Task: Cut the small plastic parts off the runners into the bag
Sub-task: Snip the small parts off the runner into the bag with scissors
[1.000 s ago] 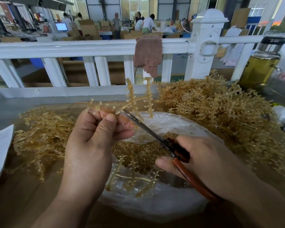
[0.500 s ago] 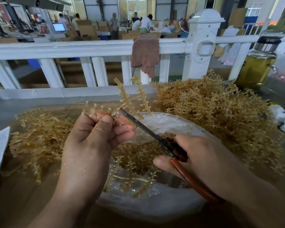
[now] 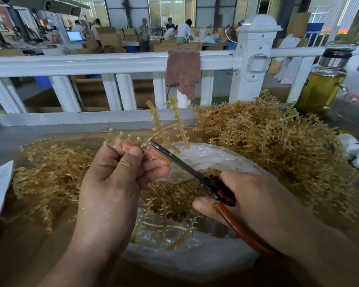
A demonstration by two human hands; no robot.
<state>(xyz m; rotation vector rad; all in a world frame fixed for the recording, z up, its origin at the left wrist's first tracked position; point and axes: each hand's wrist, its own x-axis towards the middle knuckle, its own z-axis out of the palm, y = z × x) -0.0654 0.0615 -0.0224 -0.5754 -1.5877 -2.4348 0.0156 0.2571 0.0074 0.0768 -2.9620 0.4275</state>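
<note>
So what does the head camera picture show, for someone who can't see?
A left hand holds a plastic runner while the right hand puts scissors to it, above a clear bag of cut parts.

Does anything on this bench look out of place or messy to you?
One thing: a few runners with nubs still on them lie inside the bag, mixed with the loose cut parts, where only cut pieces belong. Nothing looks spilled or broken.
</note>
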